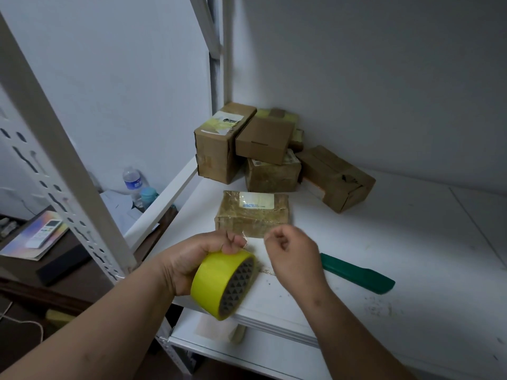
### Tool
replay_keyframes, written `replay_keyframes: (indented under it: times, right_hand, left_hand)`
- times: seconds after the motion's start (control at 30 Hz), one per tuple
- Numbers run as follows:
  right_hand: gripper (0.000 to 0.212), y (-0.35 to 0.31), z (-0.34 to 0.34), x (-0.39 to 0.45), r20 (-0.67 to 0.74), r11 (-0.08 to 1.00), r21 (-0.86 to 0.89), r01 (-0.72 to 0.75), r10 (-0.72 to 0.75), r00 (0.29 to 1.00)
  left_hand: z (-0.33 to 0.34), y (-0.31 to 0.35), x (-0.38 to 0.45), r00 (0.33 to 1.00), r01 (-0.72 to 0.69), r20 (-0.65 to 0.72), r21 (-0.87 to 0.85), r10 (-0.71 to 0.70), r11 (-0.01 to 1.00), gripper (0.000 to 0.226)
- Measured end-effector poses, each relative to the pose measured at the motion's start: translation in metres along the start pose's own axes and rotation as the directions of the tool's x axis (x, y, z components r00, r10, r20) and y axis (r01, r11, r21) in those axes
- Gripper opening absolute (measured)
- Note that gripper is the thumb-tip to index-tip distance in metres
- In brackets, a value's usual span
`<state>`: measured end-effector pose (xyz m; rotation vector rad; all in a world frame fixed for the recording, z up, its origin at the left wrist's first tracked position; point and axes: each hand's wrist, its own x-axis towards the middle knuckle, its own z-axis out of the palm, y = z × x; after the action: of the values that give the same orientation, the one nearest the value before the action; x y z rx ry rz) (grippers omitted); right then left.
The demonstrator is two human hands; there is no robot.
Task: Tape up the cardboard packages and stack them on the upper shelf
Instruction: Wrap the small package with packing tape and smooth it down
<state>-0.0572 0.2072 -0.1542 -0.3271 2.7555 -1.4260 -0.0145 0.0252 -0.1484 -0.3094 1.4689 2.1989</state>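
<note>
My left hand grips a yellow roll of tape over the front edge of the white shelf. A clear strip of tape stretches from the roll to my right hand, which pinches its free end. Just behind both hands lies a flat cardboard package with a white label on top. Several more cardboard packages are piled in the back corner of the same shelf, some stacked on others.
A green-handled knife lies on the shelf right of my right hand. A white perforated upright stands at the left. Beyond it a lower desk holds a water bottle and a remote control. A lower shelf shows beneath.
</note>
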Motion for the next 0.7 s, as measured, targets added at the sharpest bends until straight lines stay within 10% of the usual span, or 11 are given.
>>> replay_keyframes:
  times: [0.2,0.57,0.7]
  right_hand:
    - [0.019,-0.012,0.013,-0.004,0.26,0.899,0.298,-0.32,0.246,0.934]
    - [0.015,-0.027,0.013,0.0,0.223,0.975,0.158,-0.156,0.119,0.968]
    - [0.016,-0.031,0.014,0.001,0.25,0.953,0.237,-0.189,0.128,0.96]
  left_hand:
    - [0.005,0.001,-0.009,0.999,-0.037,0.041,0.028,0.036,0.999,0.048]
    - [0.001,0.0,-0.02,0.986,-0.141,-0.059,0.232,0.159,0.962,0.075]
    - [0.002,0.004,-0.023,0.967,-0.171,-0.124,0.322,0.22,0.931,0.044]
